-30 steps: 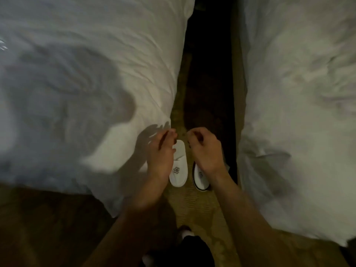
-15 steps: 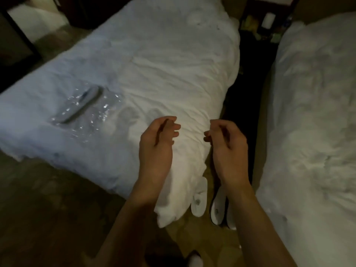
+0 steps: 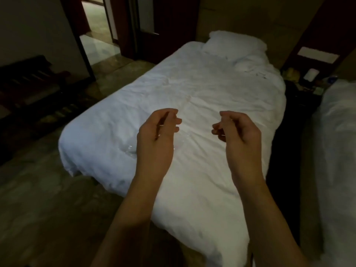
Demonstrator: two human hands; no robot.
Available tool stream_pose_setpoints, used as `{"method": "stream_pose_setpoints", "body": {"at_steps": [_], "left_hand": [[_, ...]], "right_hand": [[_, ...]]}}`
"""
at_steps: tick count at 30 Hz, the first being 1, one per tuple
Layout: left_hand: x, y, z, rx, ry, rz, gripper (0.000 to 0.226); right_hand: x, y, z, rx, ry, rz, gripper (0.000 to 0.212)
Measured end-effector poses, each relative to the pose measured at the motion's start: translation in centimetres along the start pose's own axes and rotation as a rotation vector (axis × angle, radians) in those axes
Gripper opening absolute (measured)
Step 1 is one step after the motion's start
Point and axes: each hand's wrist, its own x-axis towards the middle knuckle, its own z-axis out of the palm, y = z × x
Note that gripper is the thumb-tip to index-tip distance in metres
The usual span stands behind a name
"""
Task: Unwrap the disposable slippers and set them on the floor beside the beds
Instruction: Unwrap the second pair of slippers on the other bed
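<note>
Left hand [image 3: 157, 132] and right hand [image 3: 238, 130], fingers loosely curled and holding nothing, above the left bed [image 3: 202, 93]. Slippers out of view; clear wrapper [image 3: 130, 149] lies on the bed beside the left hand.

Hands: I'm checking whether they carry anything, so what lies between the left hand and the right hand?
In the head view, only rumpled white bedding shows between the left hand and right hand; neither holds anything.

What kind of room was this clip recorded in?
Most likely a hotel twin room: a single bed made up in white with a pillow, the edge of a second bed close beside it, and a nightstand between their heads.
</note>
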Motion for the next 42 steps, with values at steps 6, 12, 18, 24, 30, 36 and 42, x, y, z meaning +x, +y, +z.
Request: {"method": "stream_pose_setpoints", "body": {"at_steps": [6, 12, 18, 24, 30, 36, 42], "left_hand": [[4.5, 0.4, -7.1, 0.028, 0.084, 0.012, 0.025], [9.2, -2.4, -10.5, 0.105, 0.087, -0.041, 0.031], [15.2, -6.8, -11.5, 0.153, 0.072, -0.089, 0.023], [23.3, -11.0, -11.8, 0.195, -0.007, -0.067, 0.024], [29.5, -13.9, -11.9, 0.212, -0.074, -0.122, 0.025], [32.5, -18.5, -12.0, 0.280, -0.158, -0.214, 0.025], [34.6, -25.6, -12.4, 0.361, -0.276, -0.376, 0.028]], "right_hand": [[0.2, -2.3, 8.1, 0.030, -0.085, -0.028, 0.015], [1.6, -1.1, 13.7, 0.008, -0.144, 0.028, 0.014], [4.9, 1.8, 18.8, 0.019, -0.138, 0.108, 0.013], [10.1, 5.9, 24.4, 0.028, -0.091, 0.187, 0.013], [13.0, 9.0, 28.8, 0.013, -0.051, 0.263, 0.013], [13.8, 13.1, 31.9, -0.007, -0.008, 0.369, 0.010], [13.6, 18.6, 34.8, -0.059, 0.043, 0.533, 0.013]]}}
